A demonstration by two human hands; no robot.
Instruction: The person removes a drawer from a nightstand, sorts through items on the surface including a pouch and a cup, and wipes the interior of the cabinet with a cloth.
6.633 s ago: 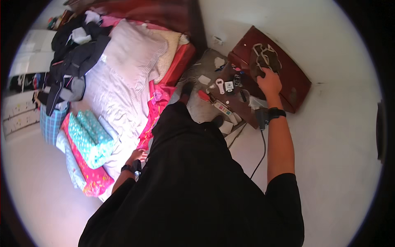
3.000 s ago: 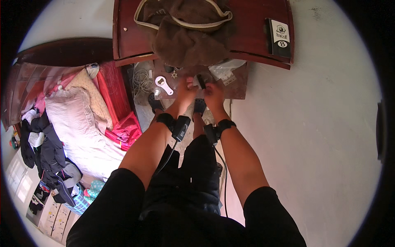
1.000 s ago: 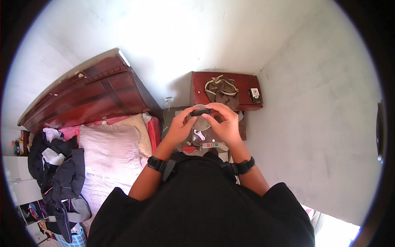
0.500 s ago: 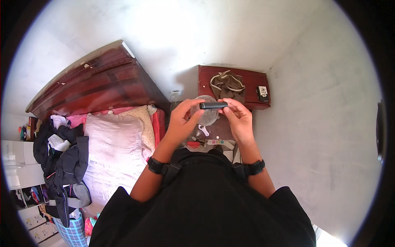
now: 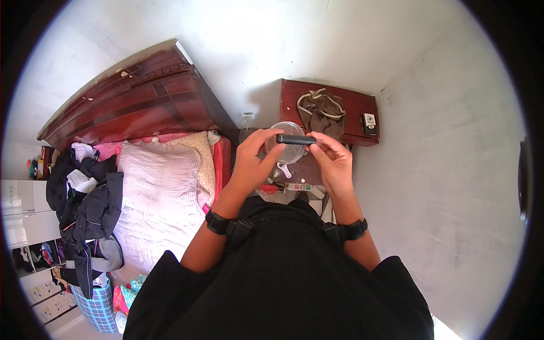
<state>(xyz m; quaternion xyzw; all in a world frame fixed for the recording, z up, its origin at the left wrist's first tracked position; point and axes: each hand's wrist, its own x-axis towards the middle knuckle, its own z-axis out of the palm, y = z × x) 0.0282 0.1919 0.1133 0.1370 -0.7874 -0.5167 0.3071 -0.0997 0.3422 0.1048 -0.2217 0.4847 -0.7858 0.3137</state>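
The left hand [image 5: 255, 152] and right hand [image 5: 334, 157] are raised in front of the body, one at each end of a short black bar [image 5: 296, 139]. The bar lies nearly level, left to right, between them. The left grip is almost closed, thumb on the near side and forefinger on the far side of the bar's left end. The right grip is closed about the right end, thumb and fingertips together; its other fingers are loosely bent. Past the bar shows a clear round tub [image 5: 293, 126]; whether the fingers touch it, I cannot tell. Each wrist wears a black band [image 5: 354, 229].

Beyond the hands, at the far right, a dark red surface [image 5: 354, 102] carries a crumpled brown bag [image 5: 326, 116] with pale trim and, right of it, a black-and-white box [image 5: 369, 123]. A lower brown surface [image 5: 309, 170] shows below the hands, with a white opener [image 5: 284, 170] on it. A power strip [image 5: 303, 187] lies nearer the body.

To the left is a bed [image 5: 153, 232] with a striped pillow [image 5: 161, 170] and a dark red headboard [image 5: 141, 93]. Dark clothes [image 5: 93, 209] are heaped along its left side, with a blue plaid hamper [image 5: 96, 309] nearer.
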